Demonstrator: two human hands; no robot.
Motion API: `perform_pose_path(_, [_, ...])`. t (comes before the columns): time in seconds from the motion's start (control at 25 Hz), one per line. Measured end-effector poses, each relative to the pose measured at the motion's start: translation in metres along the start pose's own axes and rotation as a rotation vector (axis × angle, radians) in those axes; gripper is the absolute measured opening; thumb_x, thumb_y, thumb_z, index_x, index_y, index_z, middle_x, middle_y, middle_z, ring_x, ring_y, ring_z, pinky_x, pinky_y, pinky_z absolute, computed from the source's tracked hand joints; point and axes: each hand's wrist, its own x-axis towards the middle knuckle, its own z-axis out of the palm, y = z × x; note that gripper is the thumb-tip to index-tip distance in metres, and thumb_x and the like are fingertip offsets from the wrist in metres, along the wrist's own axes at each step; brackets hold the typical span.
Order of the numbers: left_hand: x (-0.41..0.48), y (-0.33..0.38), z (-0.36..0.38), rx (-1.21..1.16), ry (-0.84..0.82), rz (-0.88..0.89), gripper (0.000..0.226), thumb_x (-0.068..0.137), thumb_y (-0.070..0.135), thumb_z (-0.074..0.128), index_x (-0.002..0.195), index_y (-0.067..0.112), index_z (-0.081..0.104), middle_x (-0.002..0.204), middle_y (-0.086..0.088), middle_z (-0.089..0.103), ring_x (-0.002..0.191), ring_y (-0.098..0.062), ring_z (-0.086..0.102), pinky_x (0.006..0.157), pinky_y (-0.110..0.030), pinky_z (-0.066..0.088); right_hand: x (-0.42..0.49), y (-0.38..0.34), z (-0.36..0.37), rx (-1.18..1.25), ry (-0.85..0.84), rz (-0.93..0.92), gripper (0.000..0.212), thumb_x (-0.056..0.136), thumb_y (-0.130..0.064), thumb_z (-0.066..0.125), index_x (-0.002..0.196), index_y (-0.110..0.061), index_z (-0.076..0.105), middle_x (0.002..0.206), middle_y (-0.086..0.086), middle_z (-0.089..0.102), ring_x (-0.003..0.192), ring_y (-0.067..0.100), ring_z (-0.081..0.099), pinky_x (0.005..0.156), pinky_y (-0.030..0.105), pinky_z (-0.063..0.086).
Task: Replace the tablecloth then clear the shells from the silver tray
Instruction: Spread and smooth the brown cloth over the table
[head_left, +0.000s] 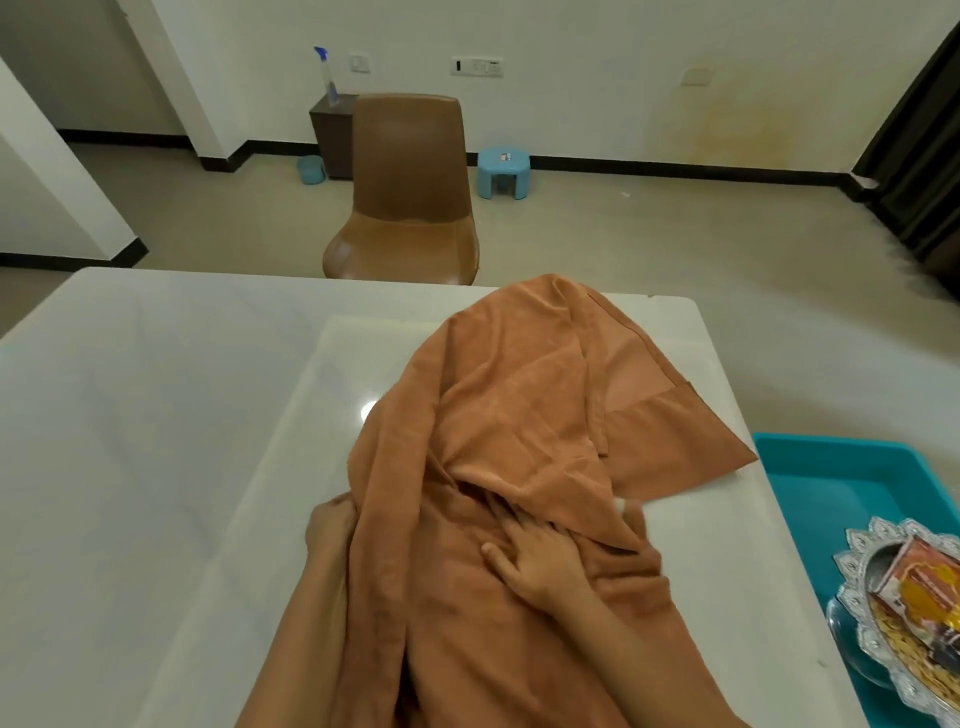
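left hand (330, 525) gripping the edge of the orange cloth (519, 389) bunched on the table (156, 415), right hand (535, 564) pressing flat on it: a hasty spread could fling its right corner into the silver tray (852, 566) nearby.

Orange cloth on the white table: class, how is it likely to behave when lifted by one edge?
Probably floppy: the orange cloth lies in soft folds and creases. Likely to slide easily, since the table looks glossy.
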Motion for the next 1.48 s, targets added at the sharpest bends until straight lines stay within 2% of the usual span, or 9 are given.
perform_pose_path(0.32, [0.038, -0.014, -0.074, -0.016, 0.920, 0.132, 0.037, 0.095, 0.032, 0.038, 0.116, 0.006, 0.053, 0.120, -0.022, 0.052, 0.102, -0.045, 0.052, 0.087, -0.051, 0.039, -0.046, 0.145, -0.042, -0.149, 0.117, 0.235, 0.079, 0.082, -0.075, 0.003, 0.150, -0.036, 0.011, 0.155, -0.003, 0.028, 0.144, 0.015, 0.022, 0.119, 0.036, -0.001])
perform_pose_path(0.52, [0.044, -0.048, -0.066, 0.412, 0.448, -0.027, 0.054, 0.078, 0.001, 0.061, 0.127, 0.000, 0.038, 0.138, -0.032, 0.028, 0.120, -0.049, 0.032, 0.100, -0.058, 0.027, -0.050, 0.149, -0.051, -0.204, 0.305, 0.472, 0.068, 0.083, -0.053, 0.023, 0.125, -0.011, 0.055, 0.127, 0.017, 0.055, 0.120, 0.036, 0.047, 0.111, 0.054, 0.023])
perform_pose_path(0.64, [0.028, -0.028, -0.045, 0.439, 0.466, 0.588, 0.061, 0.081, -0.004, 0.044, 0.138, 0.015, 0.036, 0.153, -0.018, 0.019, 0.134, -0.042, 0.024, 0.107, -0.058, 0.023, -0.017, 0.090, -0.057, -0.097, 0.608, 0.460, 0.051, 0.085, -0.037, 0.031, 0.109, -0.002, 0.058, 0.117, 0.026, 0.057, 0.108, 0.043, 0.052, 0.095, 0.049, 0.042])
perform_pose_path(0.76, [0.021, 0.003, -0.019, 0.403, 0.148, 0.980, 0.054, 0.090, 0.030, 0.034, 0.144, 0.030, 0.034, 0.156, -0.004, 0.025, 0.136, -0.031, 0.035, 0.108, -0.052, 0.034, 0.032, 0.051, -0.060, -0.019, 0.461, 0.277, 0.073, 0.087, -0.048, 0.037, 0.148, -0.010, 0.028, 0.157, 0.014, 0.020, 0.144, 0.033, 0.017, 0.117, 0.041, 0.008])
perform_pose_path(0.88, [0.028, 0.017, 0.006, 0.783, 0.001, 0.759, 0.076, 0.078, 0.081, 0.017, 0.146, 0.047, 0.021, 0.158, 0.003, 0.018, 0.137, -0.032, 0.032, 0.106, -0.054, 0.030, 0.054, 0.049, -0.032, -0.097, 0.205, 0.212, 0.088, 0.081, -0.072, 0.025, 0.152, -0.028, -0.005, 0.157, 0.002, -0.015, 0.146, 0.028, -0.011, 0.114, 0.041, -0.017])
perform_pose_path(1.04, [0.025, 0.022, 0.019, 0.917, -0.138, 0.311, 0.088, 0.074, 0.085, 0.006, 0.140, 0.036, 0.039, 0.152, -0.002, 0.033, 0.136, -0.038, 0.026, 0.109, -0.060, 0.013, 0.001, 0.038, 0.007, -0.068, 0.237, 0.118, 0.079, 0.088, -0.069, 0.025, 0.153, -0.027, 0.008, 0.160, 0.000, 0.000, 0.148, 0.024, 0.002, 0.117, 0.041, 0.002])
perform_pose_path(1.2, [0.020, 0.034, 0.053, 0.734, 0.168, 0.747, 0.080, 0.086, 0.072, 0.021, 0.117, 0.009, 0.059, 0.133, -0.019, 0.049, 0.134, -0.035, 0.034, 0.112, -0.057, 0.018, -0.067, -0.010, 0.027, 0.027, 0.281, 0.046, 0.067, 0.080, -0.058, 0.049, 0.140, -0.026, 0.046, 0.147, 0.007, 0.043, 0.128, 0.026, 0.040, 0.097, 0.035, 0.039])
perform_pose_path(1.36, [0.019, 0.045, 0.099, 0.701, -0.207, 1.057, 0.079, 0.080, 0.080, 0.015, 0.149, 0.042, 0.014, 0.159, 0.005, -0.003, 0.147, -0.025, -0.005, 0.117, -0.052, -0.004, -0.051, 0.005, -0.021, 0.187, 0.581, 0.086, 0.027, 0.088, -0.032, 0.052, 0.110, -0.019, 0.062, 0.108, 0.003, 0.057, 0.092, 0.020, 0.056, 0.077, 0.032, 0.053])
perform_pose_path(1.48, [0.015, 0.037, 0.129, 0.863, -0.299, 0.921, 0.087, 0.071, 0.087, 0.024, 0.144, 0.053, -0.008, 0.157, 0.012, -0.017, 0.145, -0.036, -0.012, 0.107, -0.064, -0.012, -0.007, 0.051, -0.064, 0.256, 0.496, 0.381, 0.031, 0.093, -0.028, 0.049, 0.122, -0.017, 0.053, 0.122, 0.003, 0.054, 0.111, 0.020, 0.047, 0.093, 0.030, 0.044])
